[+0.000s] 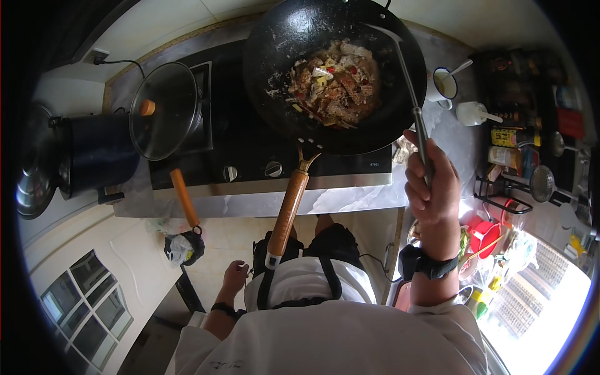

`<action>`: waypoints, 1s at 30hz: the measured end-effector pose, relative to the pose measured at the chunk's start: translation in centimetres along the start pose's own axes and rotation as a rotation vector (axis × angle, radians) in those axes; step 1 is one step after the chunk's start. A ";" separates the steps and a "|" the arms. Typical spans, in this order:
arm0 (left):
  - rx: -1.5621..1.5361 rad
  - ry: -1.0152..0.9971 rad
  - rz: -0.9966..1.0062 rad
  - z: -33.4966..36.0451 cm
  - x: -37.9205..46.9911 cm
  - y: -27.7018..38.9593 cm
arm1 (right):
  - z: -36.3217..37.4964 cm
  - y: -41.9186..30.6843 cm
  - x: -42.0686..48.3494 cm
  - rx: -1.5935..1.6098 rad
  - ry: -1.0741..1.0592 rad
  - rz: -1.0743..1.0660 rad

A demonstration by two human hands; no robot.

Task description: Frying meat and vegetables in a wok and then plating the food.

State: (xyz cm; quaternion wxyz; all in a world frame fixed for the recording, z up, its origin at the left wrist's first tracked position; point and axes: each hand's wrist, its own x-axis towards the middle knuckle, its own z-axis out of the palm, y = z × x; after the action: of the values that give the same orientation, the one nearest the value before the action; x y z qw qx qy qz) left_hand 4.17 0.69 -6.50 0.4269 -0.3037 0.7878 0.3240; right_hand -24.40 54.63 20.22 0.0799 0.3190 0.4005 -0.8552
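My right hand [431, 185] grips the handle of a metal wok spatula [410, 86]. The spatula's blade lies against the upper right inner wall of a black wok [262, 79]. In the wok is a heap of browned food pieces [335, 86] with red and pale yellow bits, in a little liquid. The wok sits on a black glass cooktop [225, 136]; its wooden handle [287, 213] points towards me and no hand is on it. Low at my side hangs my left hand [236, 276], its fingers loosely curled, with nothing visible in it.
A glass lid [164, 112] with a wooden knob stands left of the wok, near a dark blue pot [101, 152]. An enamel mug [440, 86] and a white jar [470, 114], each with a spoon, stand to the right. Beyond are seasoning containers [506, 137] and hanging utensils [543, 183].
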 end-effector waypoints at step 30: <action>-0.050 -0.034 0.005 0.3 1.4 -0.6 | -2.1 -4.5 -15.2 -0.463 0.164 0.231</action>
State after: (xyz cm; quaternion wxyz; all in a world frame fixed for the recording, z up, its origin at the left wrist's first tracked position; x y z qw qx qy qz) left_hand 4.18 0.29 -8.02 0.4316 -0.3068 0.7728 0.3500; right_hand -13.24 57.35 31.32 0.2152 0.4041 0.5516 -0.6973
